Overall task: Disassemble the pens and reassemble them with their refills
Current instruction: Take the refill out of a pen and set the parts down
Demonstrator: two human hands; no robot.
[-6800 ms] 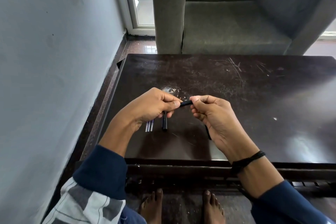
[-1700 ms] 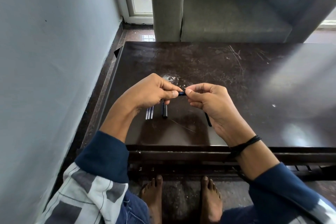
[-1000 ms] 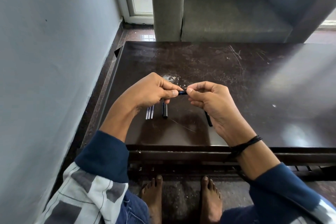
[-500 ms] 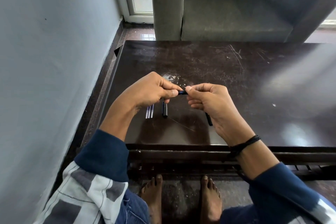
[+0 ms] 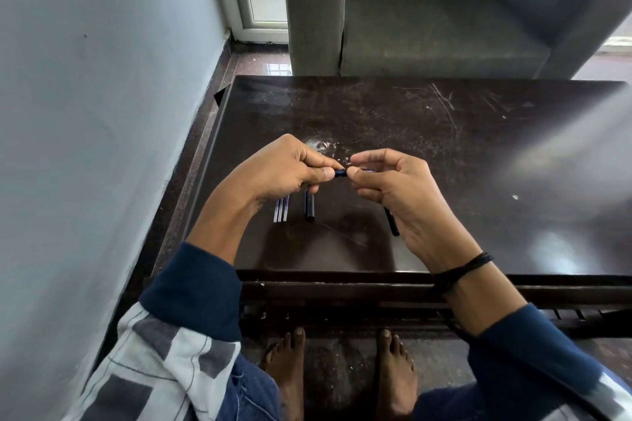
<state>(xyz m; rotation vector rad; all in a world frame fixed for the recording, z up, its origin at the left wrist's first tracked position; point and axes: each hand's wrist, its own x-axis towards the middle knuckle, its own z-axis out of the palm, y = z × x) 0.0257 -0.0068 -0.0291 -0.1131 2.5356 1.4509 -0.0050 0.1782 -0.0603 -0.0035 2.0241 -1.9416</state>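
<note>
The left hand [image 5: 284,171] and the right hand [image 5: 407,198] meet over the surface [image 5: 444,133], closer to its left edge and its near edge. Both hands hold one small dark blue pen [image 5: 340,173] between them, up in the air.

The left hand is curled tight. Its thumb and first finger pinch the left end of the pen. Most of that end is hidden inside the hand.

The right hand pinches the other end with its thumb and first finger. Its other fingers are bent loosely below. Only a short bit of the pen shows in the gap between the two hands.

Three thin refills [image 5: 281,212] lie side by side on the surface, just under the left hand. They point toward the near edge. A black tube [image 5: 310,207] lies just to the right of them, pointing the same way. Another black piece [image 5: 392,224] lies under the right hand, and the hand hides part of it.

A black band [image 5: 468,267] goes round the right wrist. A gray chair [image 5: 427,20] stands past the far edge of the surface.
</note>
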